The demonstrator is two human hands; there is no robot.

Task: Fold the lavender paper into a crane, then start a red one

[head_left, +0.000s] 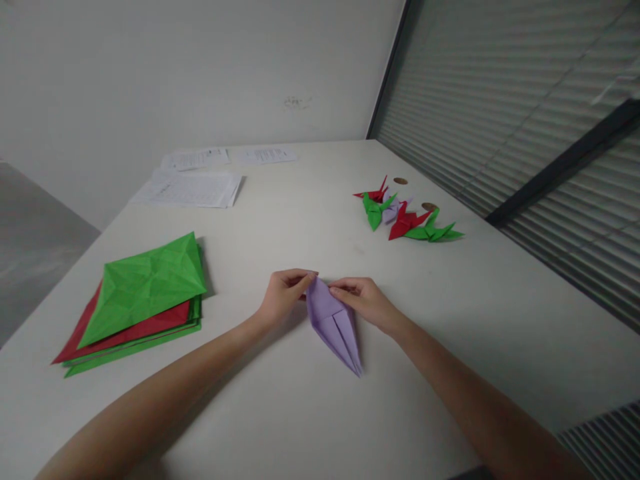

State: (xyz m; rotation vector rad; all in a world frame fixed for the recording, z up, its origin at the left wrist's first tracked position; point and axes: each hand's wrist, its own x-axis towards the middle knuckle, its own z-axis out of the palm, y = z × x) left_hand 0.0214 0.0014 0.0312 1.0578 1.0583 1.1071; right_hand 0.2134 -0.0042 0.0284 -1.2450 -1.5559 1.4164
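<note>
A purple folded paper piece (334, 325) lies on the white table (300, 413) in front of me, long and pointed toward me. My left hand (285, 293) pinches its upper left corner with curled fingers. My right hand (364, 300) presses and pinches its upper right edge. Both hands meet at the far end of the paper.
A stack of green and red paper sheets (140, 293) lies to the left. Several finished folded paper figures (405, 217) in red, green and purple sit at the back right. Printed white pages (193, 188) lie at the far side. Window blinds (525, 120) line the right.
</note>
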